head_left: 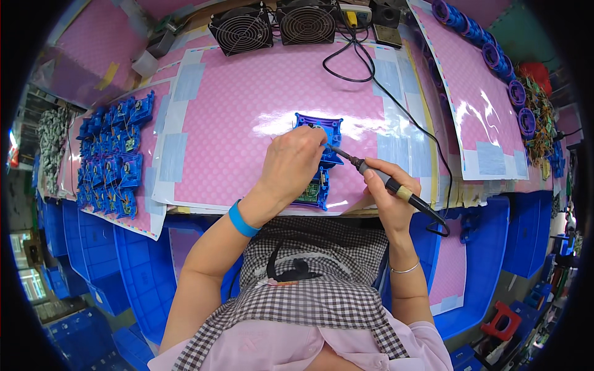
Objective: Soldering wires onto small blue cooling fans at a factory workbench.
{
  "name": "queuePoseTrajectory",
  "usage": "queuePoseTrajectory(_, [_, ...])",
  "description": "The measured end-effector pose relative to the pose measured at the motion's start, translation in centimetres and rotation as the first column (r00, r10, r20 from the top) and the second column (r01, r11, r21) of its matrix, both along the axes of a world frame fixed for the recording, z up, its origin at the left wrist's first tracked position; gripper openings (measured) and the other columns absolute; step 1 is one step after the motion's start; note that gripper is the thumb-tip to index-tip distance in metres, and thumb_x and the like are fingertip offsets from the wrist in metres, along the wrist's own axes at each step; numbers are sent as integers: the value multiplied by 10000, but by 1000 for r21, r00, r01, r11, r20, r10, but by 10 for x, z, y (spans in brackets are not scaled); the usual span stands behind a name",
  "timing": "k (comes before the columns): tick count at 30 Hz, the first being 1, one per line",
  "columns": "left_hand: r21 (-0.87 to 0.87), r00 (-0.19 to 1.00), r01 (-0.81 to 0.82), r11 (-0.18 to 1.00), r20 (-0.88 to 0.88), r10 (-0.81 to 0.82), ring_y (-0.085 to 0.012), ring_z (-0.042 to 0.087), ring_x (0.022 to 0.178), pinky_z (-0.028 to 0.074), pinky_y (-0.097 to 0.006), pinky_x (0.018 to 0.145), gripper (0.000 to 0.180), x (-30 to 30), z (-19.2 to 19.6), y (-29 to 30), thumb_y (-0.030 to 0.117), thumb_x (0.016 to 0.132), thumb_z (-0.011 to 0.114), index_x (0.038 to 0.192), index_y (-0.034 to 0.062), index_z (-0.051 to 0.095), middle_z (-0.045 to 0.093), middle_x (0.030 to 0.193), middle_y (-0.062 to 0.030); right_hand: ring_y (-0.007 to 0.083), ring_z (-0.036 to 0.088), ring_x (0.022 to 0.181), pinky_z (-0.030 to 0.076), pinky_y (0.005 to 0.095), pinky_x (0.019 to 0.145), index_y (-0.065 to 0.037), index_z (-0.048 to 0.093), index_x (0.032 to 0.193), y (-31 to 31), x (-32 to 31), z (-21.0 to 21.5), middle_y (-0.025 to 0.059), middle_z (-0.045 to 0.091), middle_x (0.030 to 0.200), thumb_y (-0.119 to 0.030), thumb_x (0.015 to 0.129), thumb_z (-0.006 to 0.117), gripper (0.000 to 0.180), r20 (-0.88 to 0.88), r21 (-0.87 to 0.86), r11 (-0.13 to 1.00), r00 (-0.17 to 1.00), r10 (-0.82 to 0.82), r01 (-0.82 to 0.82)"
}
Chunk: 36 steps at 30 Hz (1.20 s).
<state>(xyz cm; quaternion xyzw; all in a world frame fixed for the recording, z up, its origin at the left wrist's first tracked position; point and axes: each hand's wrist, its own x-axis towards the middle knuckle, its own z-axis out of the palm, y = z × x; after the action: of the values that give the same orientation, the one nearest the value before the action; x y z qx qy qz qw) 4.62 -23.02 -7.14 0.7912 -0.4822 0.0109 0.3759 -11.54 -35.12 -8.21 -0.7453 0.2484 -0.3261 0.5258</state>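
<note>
1. Head view: we are seeing the right hand (394, 193) gripping a soldering iron (391, 183), tip at the open blue housing (332, 156) on the pink mat (235, 93).
2. The left hand (296, 154) is resting over it; what its fingertips are pinching, we cannot tell.
3. We are judging this housing unfinished; blue units (111, 164) at left are sitting in rows, status unclear.

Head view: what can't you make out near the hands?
- Head: whatever the left hand may pinch, hidden behind it.
- Head: part of the blue casing, covered by that hand.
- Head: whether the iron makes contact at its tip, too small.
- Head: the circuit board in detail, too small.
</note>
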Motion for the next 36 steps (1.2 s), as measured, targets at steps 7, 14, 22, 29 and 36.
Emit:
queuePoseTrajectory(7, [-70, 935, -340, 938, -127, 330, -167, 549, 659, 410, -285, 570, 156, 18, 11, 31, 118, 794, 719, 927, 37, 718, 589, 709, -81, 101, 594, 547, 419, 229, 505, -1, 716, 904, -2, -1, -2, 75, 696, 722, -57, 761, 716, 154, 40, -28, 1000, 999, -4, 5])
queuePoseTrajectory(14, [34, 948, -285, 958, -139, 287, -152, 539, 646, 408, -293, 569, 142, 14, -7, 22, 135, 759, 749, 857, 33, 733, 599, 705, -76, 103, 617, 574, 437, 219, 517, 5, 712, 916, 4, 0, 1, 85, 697, 741, -49, 775, 706, 150, 31, 46, 999, 1000, -2, 1])
queuePoseTrajectory(22, [-146, 861, -223, 964, -493, 124, -163, 593, 603, 438, -285, 519, 112, 2, 0, 10, 99, 780, 716, 856, 17, 719, 698, 832, -91, 109, 620, 575, 437, 220, 515, 14, 708, 931, 2, -1, -3, 81, 685, 724, -41, 780, 697, 161, 57, -10, 1000, 998, 9, -8])
queuePoseTrajectory(29, [5, 985, -14, 1000, -175, 14, -246, 643, 669, 503, -342, 597, 114, 4, -5, 12, 78, 779, 684, 871, 20, 716, 683, 807, -130, 108, 622, 573, 448, 216, 520, 13, 709, 937, 4, 0, 2, 83, 694, 742, -42, 785, 696, 162, 34, 50, 999, 999, 10, -11])
queuePoseTrajectory(36, [47, 991, -31, 998, -130, 37, -272, 632, 668, 493, -364, 618, 116, 3, -7, 10, 92, 769, 675, 859, 35, 720, 661, 767, -136, 116, 634, 595, 497, 211, 553, 40, 685, 1029, 4, -3, 1, 84, 680, 783, -56, 832, 676, 220, -30, 12, 999, 998, 49, -49])
